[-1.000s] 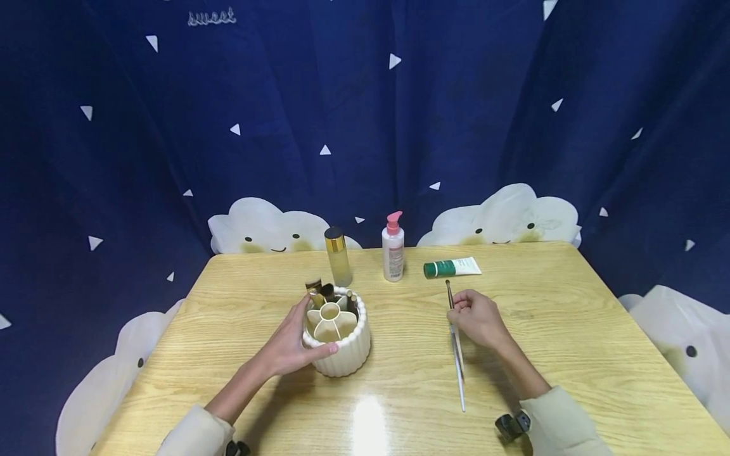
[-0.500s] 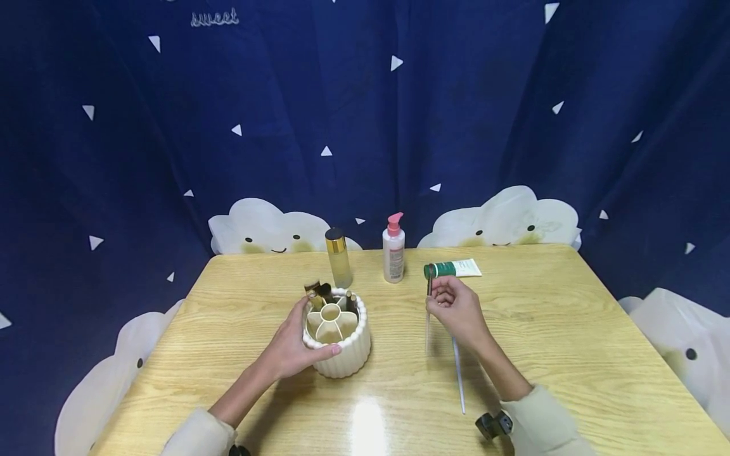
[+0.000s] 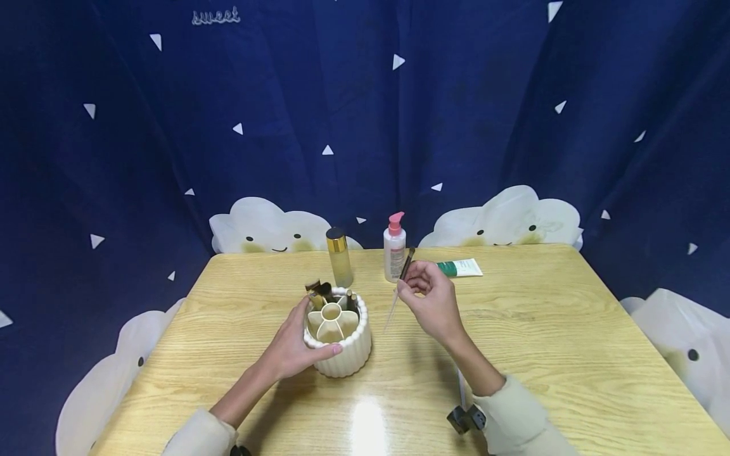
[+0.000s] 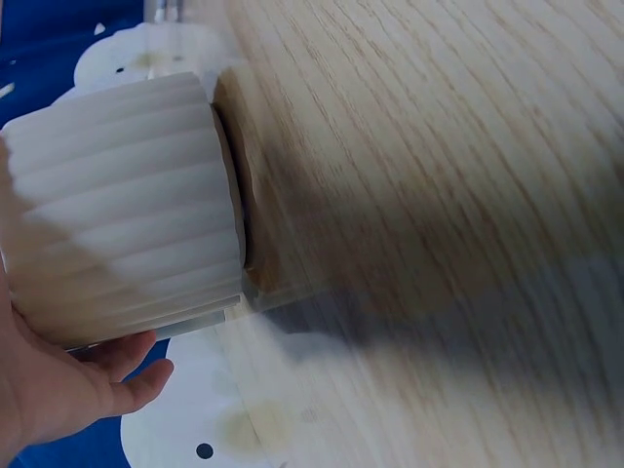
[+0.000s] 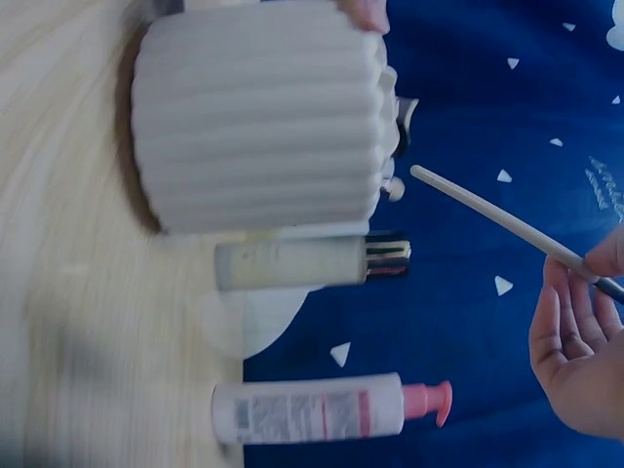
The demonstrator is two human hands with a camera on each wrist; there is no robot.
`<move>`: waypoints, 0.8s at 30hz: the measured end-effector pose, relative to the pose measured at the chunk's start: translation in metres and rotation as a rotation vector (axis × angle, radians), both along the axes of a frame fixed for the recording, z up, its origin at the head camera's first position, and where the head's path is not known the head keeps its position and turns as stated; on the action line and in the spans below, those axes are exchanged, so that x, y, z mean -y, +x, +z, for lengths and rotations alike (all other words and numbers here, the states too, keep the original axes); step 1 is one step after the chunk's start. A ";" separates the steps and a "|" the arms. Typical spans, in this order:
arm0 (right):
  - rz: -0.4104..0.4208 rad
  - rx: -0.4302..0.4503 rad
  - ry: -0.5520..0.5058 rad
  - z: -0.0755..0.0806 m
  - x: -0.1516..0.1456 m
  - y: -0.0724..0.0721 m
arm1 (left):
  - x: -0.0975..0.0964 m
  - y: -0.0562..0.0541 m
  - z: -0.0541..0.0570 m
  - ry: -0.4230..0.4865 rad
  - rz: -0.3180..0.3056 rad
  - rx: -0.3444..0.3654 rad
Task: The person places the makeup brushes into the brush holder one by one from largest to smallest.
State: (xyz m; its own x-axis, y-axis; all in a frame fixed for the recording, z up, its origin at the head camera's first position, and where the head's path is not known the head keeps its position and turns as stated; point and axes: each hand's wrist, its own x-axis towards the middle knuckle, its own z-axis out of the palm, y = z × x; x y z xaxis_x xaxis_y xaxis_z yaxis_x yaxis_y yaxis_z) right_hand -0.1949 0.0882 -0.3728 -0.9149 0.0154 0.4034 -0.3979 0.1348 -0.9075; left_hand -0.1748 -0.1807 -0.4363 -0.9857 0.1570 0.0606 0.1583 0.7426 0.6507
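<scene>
A white ribbed makeup organizer (image 3: 342, 351) with a petal-shaped divider stands on the table. My left hand (image 3: 293, 345) grips its left side, thumb across the front rim; in the left wrist view the fingers (image 4: 122, 375) lie along its wall. Several dark and gold-coloured items (image 3: 319, 294) stand in its rear compartments. To the right and above the table, my right hand (image 3: 430, 301) pinches a makeup brush (image 3: 407, 265), dark end up, pale handle slanting down toward the organizer. In the right wrist view the pale handle (image 5: 497, 214) is apart from the organizer (image 5: 263, 117).
Behind the organizer stand a gold-collared bottle (image 3: 339, 263) with a black cap and a white pump bottle (image 3: 393, 253) with a pink top. A green and white tube (image 3: 464, 268) lies behind my right hand. Another thin pale stick (image 3: 461, 386) lies partly under my right forearm.
My right hand has lifted the makeup brush off the table and carried it left toward the organizer, tilting it. The other thin stick stays on the table. My left hand keeps its place.
</scene>
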 end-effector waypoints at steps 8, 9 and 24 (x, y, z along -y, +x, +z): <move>0.038 -0.032 -0.071 0.008 0.019 0.001 | -0.001 0.000 -0.002 0.017 0.003 -0.028; 0.041 -0.032 -0.074 0.008 0.021 0.001 | -0.001 0.000 -0.002 0.022 0.003 -0.035; 0.072 0.021 0.034 -0.017 0.037 0.001 | -0.004 0.002 -0.004 0.044 0.011 -0.064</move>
